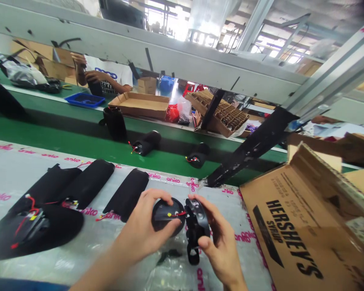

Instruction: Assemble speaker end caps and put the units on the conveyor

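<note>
My left hand is closed around a round black casing, with its open end facing me. My right hand grips a black plastic end piece with a loop at its bottom. Short red wires with a small yellow connector run between the two parts, which are close together but apart. Left of my hands lies a black cylindrical housing with wires at its near end. Further left are another black housing and a larger, nearer one with red wires and a connector showing.
Behind the plastic-covered table, a green conveyor belt carries several black housings. A cardboard box stands at right beside a slanted black post. Across the belt are a blue tray and a person's hands on a black housing.
</note>
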A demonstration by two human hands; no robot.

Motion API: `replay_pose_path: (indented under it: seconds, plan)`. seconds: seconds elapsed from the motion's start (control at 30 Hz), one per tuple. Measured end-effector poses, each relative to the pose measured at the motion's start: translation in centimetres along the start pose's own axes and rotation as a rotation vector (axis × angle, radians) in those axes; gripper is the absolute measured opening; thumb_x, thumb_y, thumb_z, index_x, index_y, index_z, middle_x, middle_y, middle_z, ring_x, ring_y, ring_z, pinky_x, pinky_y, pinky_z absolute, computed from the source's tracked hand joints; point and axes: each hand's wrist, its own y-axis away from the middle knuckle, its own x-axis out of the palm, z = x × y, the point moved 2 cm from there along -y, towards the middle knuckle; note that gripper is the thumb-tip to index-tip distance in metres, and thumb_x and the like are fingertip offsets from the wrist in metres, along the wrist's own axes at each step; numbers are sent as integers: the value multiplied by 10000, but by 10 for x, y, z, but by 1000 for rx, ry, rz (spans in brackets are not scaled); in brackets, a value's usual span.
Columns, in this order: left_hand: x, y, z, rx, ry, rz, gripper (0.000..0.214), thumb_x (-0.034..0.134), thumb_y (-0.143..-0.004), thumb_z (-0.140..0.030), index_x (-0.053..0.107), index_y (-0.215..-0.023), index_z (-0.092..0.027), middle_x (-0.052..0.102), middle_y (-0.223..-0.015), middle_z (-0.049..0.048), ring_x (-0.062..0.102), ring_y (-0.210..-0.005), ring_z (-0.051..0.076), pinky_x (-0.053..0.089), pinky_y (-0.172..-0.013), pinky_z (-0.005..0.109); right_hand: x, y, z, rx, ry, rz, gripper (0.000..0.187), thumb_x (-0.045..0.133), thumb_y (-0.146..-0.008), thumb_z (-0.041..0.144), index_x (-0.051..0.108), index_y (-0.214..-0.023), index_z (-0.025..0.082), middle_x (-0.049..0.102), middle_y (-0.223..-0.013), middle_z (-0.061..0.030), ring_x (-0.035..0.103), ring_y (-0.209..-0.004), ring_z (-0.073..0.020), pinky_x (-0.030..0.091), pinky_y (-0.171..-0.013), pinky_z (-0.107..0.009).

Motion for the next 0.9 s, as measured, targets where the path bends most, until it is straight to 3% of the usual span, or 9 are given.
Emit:
replay_pose_path:
  seconds: [0.07,0.17,0.3,0.5,0.7,0.9]
  plan:
    - [-3,6,4,9,28,-71,263,777,-919,-132,597,-1070,-252,748,-1007,14,739,-1010,219,583,-909,358,1,-3,0,-3,21,-23,839,734,-844,844,701,-1475,293,755,-1420,-119,716,-1301,-379,603,-1100,-466]
    - [1,10,3,135,45,-118,188,723,-975,-84,629,-979,-246,761,-915,-5,750,-969,202,576,-936,357,6,-7,0,-4,-24,-33,828,702,-857,857,711,-1461,290,781,-1376,-111,770,-1200,-358,651,-1007,-427]
    - [12,5,-6,208,16,-104,176,708,-1008,-84,691,-1082,-242,810,-970,15,773,-957,211,582,-939,377,12,-8,-1,-4,-75,-74,815,706,-862,843,699,-1476,307,758,-1430,-105,796,-1133,-340,688,-900,-394]
    - [16,-3,-11,248,8,-102,214,674,-986,-34,694,-1072,-229,795,-980,29,756,-911,198,578,-908,374,12,1,-22,51,-136,-84,826,643,-911,845,656,-1517,283,683,-1534,-116,634,-1430,-377,529,-1194,-492]
    - [12,-7,-14,219,14,-40,210,647,-956,-24,699,-1014,-219,761,-947,31,720,-891,191,585,-861,337,14,6,-37,102,-284,-58,815,582,-975,813,555,-1600,291,644,-1574,-130,620,-1448,-376,462,-1244,-547]
    - [7,-15,-16,205,-9,96,172,656,-970,-48,703,-978,-214,759,-920,15,718,-868,185,571,-824,304,6,5,-26,60,-188,-4,786,643,-973,760,577,-1598,288,598,-1634,-127,560,-1513,-400,475,-1245,-572]
